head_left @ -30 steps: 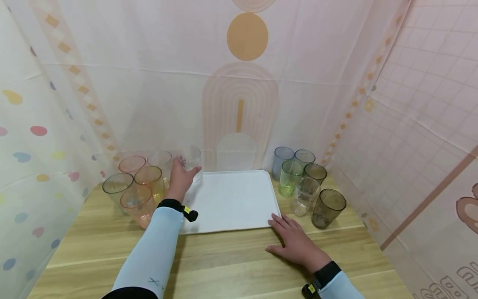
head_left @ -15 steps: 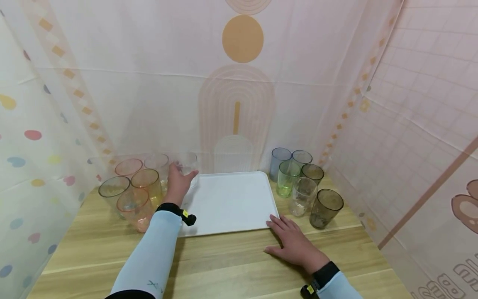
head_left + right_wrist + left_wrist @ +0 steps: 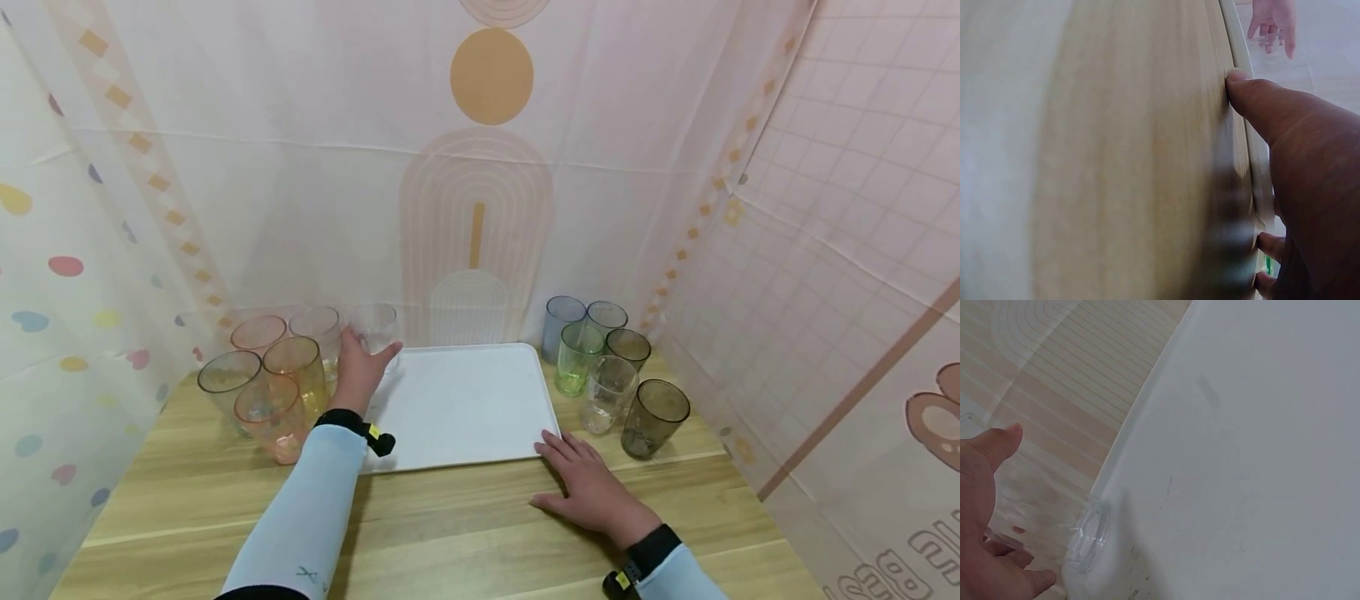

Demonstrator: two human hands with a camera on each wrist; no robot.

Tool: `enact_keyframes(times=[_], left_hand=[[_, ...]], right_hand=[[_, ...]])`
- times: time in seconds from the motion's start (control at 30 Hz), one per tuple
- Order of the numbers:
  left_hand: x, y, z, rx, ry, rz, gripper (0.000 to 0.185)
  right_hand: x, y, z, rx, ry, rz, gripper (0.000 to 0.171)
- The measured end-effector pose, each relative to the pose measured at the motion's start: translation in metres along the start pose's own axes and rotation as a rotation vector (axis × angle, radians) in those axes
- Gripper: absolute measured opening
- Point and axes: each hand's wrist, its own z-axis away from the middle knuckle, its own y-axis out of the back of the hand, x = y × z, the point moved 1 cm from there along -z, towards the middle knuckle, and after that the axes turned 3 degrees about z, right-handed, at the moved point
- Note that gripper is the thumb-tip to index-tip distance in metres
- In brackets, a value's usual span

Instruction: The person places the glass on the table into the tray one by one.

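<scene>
My left hand [image 3: 360,367] holds a clear drinking glass [image 3: 382,323] at the back left corner of the white tray [image 3: 465,404]. In the left wrist view the thumb and fingers spread round the glass wall, and its thick base [image 3: 1091,537] overlaps the tray's corner. The right hand [image 3: 588,483] lies with spread fingers at the tray's front right corner, fingertips at the rim. Its thumb [image 3: 1260,103] shows close up beside the tray edge in the right wrist view.
Left of the tray stand several tinted glasses, among them an orange one [image 3: 272,417] and a yellow one [image 3: 296,371]. Another group holds a green glass [image 3: 577,358] and a dark brown glass [image 3: 655,419] on the right. A patterned curtain [image 3: 330,208] hangs behind the wooden table [image 3: 450,533].
The glass in my left hand stands slightly lower than a second ago. My right hand stays at the tray corner. The head view has shifted a little.
</scene>
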Motion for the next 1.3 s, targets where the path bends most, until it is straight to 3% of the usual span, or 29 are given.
enact_keyframes(times=[0.23, 0.47, 0.7, 0.83, 0.97, 1.1, 1.3], left_hand=[[0.0, 0.003, 0.013, -0.015, 0.004, -0.052, 0.117], [0.001, 0.011, 0.049, -0.031, 0.023, -0.095, 0.126], [0.005, 0.025, 0.097, -0.023, -0.078, -0.128, 0.119], [0.011, 0.036, 0.128, -0.021, -0.196, -0.045, 0.105], [0.013, 0.049, 0.158, -0.018, -0.279, 0.043, 0.077], [0.006, 0.067, 0.182, 0.045, -0.298, 0.035, 0.048], [-0.018, 0.102, 0.197, 0.259, -0.237, -0.017, 0.033]], right_hand=[[0.0, 0.001, -0.001, -0.002, 0.004, 0.006, 0.088], [0.0, 0.001, 0.0, 0.005, 0.011, 0.0, 0.087], [0.001, 0.001, 0.0, 0.002, 0.016, 0.002, 0.088], [0.001, 0.001, 0.001, 0.008, 0.018, 0.006, 0.087], [0.002, 0.0, 0.001, 0.017, 0.022, 0.017, 0.087], [0.002, 0.0, 0.001, 0.013, 0.014, 0.018, 0.087], [0.003, -0.002, 0.0, -0.001, 0.009, 0.018, 0.087]])
